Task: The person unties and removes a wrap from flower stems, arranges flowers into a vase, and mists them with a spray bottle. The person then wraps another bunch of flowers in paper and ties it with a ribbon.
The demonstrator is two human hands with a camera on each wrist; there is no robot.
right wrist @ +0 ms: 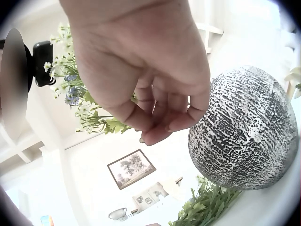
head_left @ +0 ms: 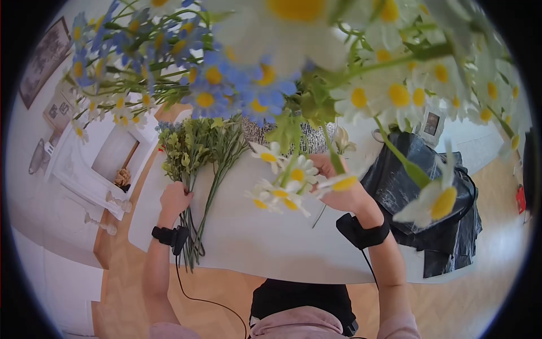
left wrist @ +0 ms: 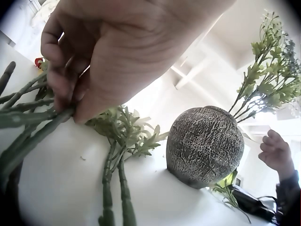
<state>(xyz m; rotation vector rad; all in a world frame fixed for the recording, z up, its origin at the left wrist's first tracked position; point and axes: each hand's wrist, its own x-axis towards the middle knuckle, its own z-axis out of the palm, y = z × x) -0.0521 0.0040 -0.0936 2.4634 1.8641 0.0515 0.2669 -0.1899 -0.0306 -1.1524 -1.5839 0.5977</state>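
My left hand (head_left: 176, 199) is at the left of the table, over a bundle of artificial flower stems (head_left: 199, 226) with leafy tops. In the left wrist view its thumb and fingers pinch a thick green stem (left wrist: 40, 136). My right hand (head_left: 344, 189) is raised beside a round vase (right wrist: 244, 132) with a rough black-and-white surface. Its fingers (right wrist: 157, 136) hang loosely curled, with nothing visible between them. From the vase rise leafy sprays with white daisies (head_left: 398, 96) and blue flowers (head_left: 212, 85). These blooms hide much of the vase and part of my right hand in the head view.
Crumpled black plastic sheeting (head_left: 423, 192) lies on the right of the white table (head_left: 271, 237). Behind it stands a small framed picture (head_left: 432, 124). A white fireplace (head_left: 99, 164) is off to the left. Loose stems (left wrist: 117, 188) with leaves lie close to the vase.
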